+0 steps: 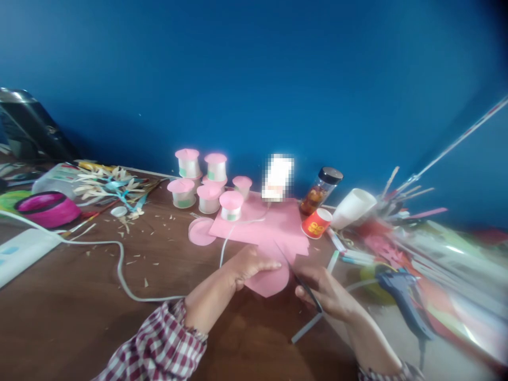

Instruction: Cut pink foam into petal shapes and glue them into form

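Note:
My left hand (252, 264) grips a piece of pink paper (272, 275) with a partly rounded edge, thumb on top. In my right hand (325, 288) is a pair of scissors (304, 286), its blades at the paper's right edge. Beneath and behind them lies a larger pink sheet (273, 219) with a jagged front edge. A cut pink paper disc (201, 232) rests to its left. Several white paper cups (208, 203) with pink discs on top stand behind, some of them stacked.
A red paper cup (316, 223), a jar with a dark lid (321, 190) and a white cup (353, 208) stand at the right. A glue gun (407, 299) lies nearer. A white cable (121, 264) crosses the wooden table (79, 328); a pink tape roll (47, 209) sits far left.

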The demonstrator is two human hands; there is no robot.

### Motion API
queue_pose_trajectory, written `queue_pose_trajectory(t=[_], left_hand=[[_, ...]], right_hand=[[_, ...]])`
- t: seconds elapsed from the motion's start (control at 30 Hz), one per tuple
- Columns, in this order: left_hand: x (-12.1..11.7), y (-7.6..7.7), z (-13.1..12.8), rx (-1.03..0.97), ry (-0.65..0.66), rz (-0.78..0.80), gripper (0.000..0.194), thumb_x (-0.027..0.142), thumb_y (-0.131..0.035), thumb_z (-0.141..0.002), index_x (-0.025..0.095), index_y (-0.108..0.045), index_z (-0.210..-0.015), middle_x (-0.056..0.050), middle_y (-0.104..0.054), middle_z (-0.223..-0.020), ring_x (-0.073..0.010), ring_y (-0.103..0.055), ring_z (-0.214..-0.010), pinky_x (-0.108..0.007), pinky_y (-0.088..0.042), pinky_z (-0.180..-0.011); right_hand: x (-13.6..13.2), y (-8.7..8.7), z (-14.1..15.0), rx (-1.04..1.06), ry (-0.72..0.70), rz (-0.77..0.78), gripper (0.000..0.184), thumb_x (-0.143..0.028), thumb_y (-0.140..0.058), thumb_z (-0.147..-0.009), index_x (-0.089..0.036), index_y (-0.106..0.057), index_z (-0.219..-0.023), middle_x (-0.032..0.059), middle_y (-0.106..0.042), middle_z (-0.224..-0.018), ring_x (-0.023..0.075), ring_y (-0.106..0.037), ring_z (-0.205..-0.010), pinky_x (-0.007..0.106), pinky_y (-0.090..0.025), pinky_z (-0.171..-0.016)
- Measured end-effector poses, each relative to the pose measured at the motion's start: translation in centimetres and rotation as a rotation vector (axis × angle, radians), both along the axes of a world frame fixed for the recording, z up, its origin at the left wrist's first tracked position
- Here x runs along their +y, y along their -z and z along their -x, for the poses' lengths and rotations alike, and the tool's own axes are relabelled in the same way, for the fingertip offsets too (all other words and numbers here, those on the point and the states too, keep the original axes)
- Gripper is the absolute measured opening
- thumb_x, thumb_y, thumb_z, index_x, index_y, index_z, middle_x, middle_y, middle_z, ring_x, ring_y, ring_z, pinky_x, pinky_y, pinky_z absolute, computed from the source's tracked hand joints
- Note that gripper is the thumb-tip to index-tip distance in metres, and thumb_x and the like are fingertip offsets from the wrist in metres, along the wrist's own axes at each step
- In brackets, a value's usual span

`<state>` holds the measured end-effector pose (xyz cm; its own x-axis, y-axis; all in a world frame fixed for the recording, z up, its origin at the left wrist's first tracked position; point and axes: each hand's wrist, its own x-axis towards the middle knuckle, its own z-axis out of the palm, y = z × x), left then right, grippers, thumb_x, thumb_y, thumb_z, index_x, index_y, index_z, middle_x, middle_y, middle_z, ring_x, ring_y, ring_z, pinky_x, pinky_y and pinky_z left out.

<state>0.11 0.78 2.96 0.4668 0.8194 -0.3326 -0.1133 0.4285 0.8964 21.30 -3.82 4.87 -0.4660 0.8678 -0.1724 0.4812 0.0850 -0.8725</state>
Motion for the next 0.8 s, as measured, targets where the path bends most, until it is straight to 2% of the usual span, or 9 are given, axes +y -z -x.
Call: queue_pose_trajectory(t=[0.2,0.33,0.53,0.8], left_hand=[[-0.02,-0.16,0.05,0.016,0.007,0.026,0.033,0.027,-0.080,-0.056,0.014,-0.071,-0.086,-0.008,-0.073,-0.085,-0.0253,-0.067,-0.084,-0.036,-0.051,-0.077],[-0.07,-0.38,0.04,0.064,-0.045,0.049,0.034,0.027,-0.081,-0.054,0.015,-0.069,-0.083,-0.006,-0.073,-0.084,-0.0243,-0.067,-0.084,-0.035,-0.051,-0.077],[0.05,-0.25,0.00,0.035,-0.005,0.038,0.032,0.028,-0.080,-0.056,0.014,-0.070,-0.084,-0.006,-0.073,-0.082,-0.0249,-0.067,-0.084,-0.036,-0.051,-0.077],[-0.02,-0.13,0.07,0.022,-0.017,0.018,0.039,0.030,-0.081,-0.054,0.015,-0.069,-0.088,-0.006,-0.072,-0.083,-0.0256,-0.066,-0.087,-0.036,-0.051,-0.078]], right_hand=[[-0.06,-0.11,0.10,0.012,0.001,-0.006,0.043,-0.057,-0.057,-0.081,-0.016,-0.052,-0.069,-0.0029,-0.049,-0.053,0.0104,-0.046,-0.046,0.020,-0.032,-0.042],[-0.10,-0.09,0.21,0.036,0.015,-0.002,0.041,-0.055,-0.058,-0.081,-0.016,-0.053,-0.071,-0.0030,-0.049,-0.054,0.0101,-0.045,-0.046,0.020,-0.032,-0.042],[-0.16,0.02,0.24,0.050,0.030,0.020,0.039,-0.053,-0.060,-0.080,-0.016,-0.052,-0.070,-0.0036,-0.049,-0.053,0.0103,-0.046,-0.044,0.020,-0.034,-0.042],[-0.15,-0.25,0.38,0.034,0.054,0.026,0.040,-0.054,-0.063,-0.078,-0.016,-0.053,-0.069,-0.0037,-0.048,-0.052,0.0097,-0.045,-0.044,0.020,-0.034,-0.041]])
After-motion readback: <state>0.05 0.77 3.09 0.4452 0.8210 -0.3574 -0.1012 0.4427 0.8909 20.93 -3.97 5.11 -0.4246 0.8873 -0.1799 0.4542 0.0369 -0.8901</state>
